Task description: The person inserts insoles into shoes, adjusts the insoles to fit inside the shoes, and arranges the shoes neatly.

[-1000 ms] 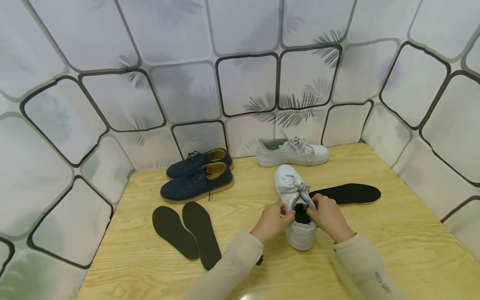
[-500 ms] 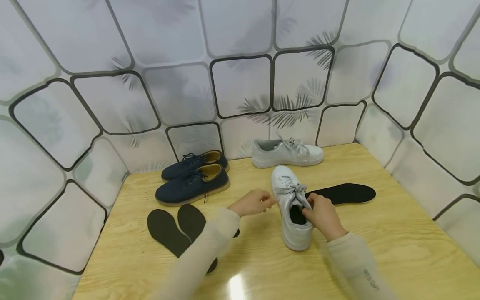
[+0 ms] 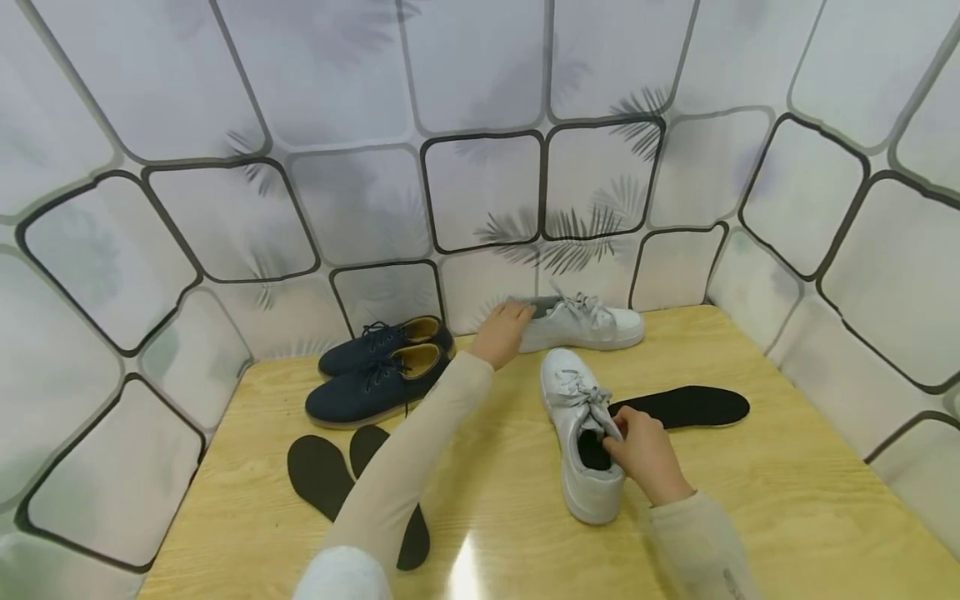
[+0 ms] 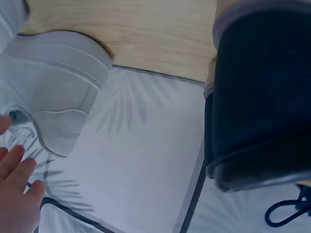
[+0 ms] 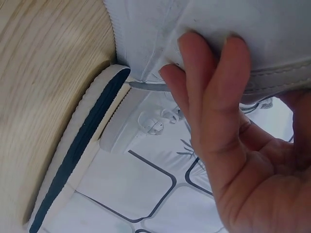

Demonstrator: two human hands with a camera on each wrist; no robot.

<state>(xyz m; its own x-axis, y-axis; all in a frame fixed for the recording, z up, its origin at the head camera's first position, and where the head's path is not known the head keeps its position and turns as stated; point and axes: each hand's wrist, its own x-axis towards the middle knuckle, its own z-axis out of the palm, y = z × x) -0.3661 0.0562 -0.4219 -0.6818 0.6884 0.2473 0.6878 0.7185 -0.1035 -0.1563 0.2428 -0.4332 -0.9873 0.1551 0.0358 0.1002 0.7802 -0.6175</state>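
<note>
The near white sneaker [image 3: 592, 496] stands on the table, toe pointing away, with black lining its inside. At its opening, my right hand [image 3: 645, 457] pinches the right collar edge. In the right wrist view, the thumb lies inside the sneaker [image 5: 277, 34] and the fingers [image 5: 228, 73] outside. My left hand [image 3: 501, 335] reaches to the heel end of the rear white sneaker [image 3: 592, 327]. The left wrist view shows its fingers [image 4: 19, 174] loosely extended beside that sneaker's opening; whether they touch it, I cannot tell.
A black insole [image 3: 697, 407] lies right of the near sneaker. Two navy shoes [image 3: 367, 396] stand at the back left. Dark insoles [image 3: 318, 473] lie in front of them, partly covered by my left sleeve [image 3: 405, 458]. Patterned fabric walls [image 3: 480, 192] border the table.
My left hand has let go of the near sneaker and moved up and left to the rear sneaker's heel. My right hand keeps its pinch on the near sneaker's collar.
</note>
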